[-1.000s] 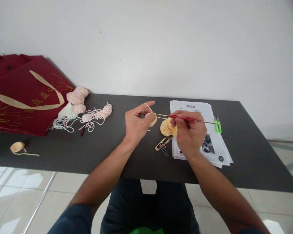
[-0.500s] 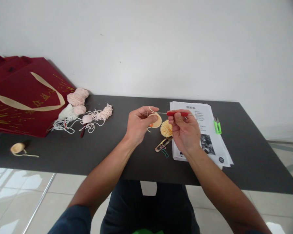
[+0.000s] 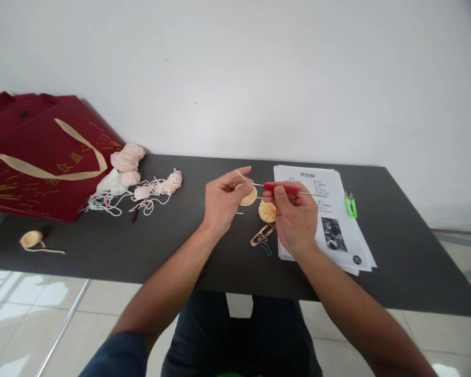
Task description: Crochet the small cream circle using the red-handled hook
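My left hand (image 3: 223, 201) pinches a small round cream crochet piece (image 3: 249, 195), and a strand of yarn runs over its index finger. In my right hand (image 3: 294, 214) is a crochet hook with a red handle (image 3: 281, 188); its thin metal shaft points left and meets the upper edge of the piece. Just below, between the hands, a yellow yarn ball (image 3: 267, 211) rests on the table. Under the ball lie a metal hair clip (image 3: 259, 234) and a small teal chain-like loop (image 3: 266, 248). The hook's very tip is too small to make out.
Printed sheets (image 3: 306, 175) lie on the dark table (image 3: 172, 246) under my right hand, with green thread snips (image 3: 350, 204) beside them. Leftward are pink yarn (image 3: 127, 157), a tangled skein (image 3: 170, 182), a red gift bag (image 3: 43, 157) and a cream crochet cup (image 3: 31, 239).
My right hand has shifted slightly left and the hook now tilts more, its left end higher. The left hand's index finger has risen a little, with the round piece turned slightly.
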A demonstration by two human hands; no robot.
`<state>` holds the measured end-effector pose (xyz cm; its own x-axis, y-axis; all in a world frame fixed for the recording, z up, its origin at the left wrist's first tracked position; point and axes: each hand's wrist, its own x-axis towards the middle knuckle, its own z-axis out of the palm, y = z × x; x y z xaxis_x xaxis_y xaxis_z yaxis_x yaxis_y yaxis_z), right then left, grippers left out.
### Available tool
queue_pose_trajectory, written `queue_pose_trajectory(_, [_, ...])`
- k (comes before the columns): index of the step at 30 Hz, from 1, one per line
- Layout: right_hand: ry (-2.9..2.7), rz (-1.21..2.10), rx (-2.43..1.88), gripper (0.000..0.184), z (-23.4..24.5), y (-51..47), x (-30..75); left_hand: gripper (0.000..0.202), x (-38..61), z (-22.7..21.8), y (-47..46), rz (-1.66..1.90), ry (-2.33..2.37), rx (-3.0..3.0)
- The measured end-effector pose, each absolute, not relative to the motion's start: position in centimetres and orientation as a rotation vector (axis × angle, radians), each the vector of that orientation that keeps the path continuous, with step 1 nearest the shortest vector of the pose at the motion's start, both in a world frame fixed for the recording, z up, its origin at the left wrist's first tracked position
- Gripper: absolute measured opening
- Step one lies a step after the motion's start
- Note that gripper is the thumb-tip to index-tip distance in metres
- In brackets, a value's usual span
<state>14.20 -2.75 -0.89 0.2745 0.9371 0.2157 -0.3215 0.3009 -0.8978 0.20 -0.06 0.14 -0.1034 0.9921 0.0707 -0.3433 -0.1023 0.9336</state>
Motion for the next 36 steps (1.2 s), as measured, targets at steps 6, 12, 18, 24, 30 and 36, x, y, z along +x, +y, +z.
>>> queue_pose_trajectory(6, [-1.371,0.412,-0.871,0.026,-1.8,-4.3,13.9,0.044,0.2,0.2,0.2,1.429,0.817,0.704])
queue_pose_trajectory(12, [-1.28,0.579,-0.8,0.026,-2.2,-3.6,14.0,0.042,-0.3,0.6,0.5,1.318,0.728,0.592])
queue_pose_trajectory(18, [-0.94,0.99,-0.713,0.006,-1.5,-1.9,14.5,0.041,-0.7,0.8,0.4,1.269,0.748,0.706])
queue_pose_trajectory(24, [-0.938,1.008,-0.671,0.012,-0.9,-1.4,15.5,0.042,-0.8,0.9,0.3,1.313,0.787,0.809])
queue_pose_trajectory(30, [-0.926,0.977,-0.683,0.012,-0.4,-1.7,15.6,0.038,-1.1,1.1,0.3,1.317,0.774,0.839])
queue_pose_trajectory(36, [-0.974,0.952,-0.68,0.011,0.1,-2.1,15.7,0.027,-1.7,1.3,0.4,1.265,0.716,0.865])
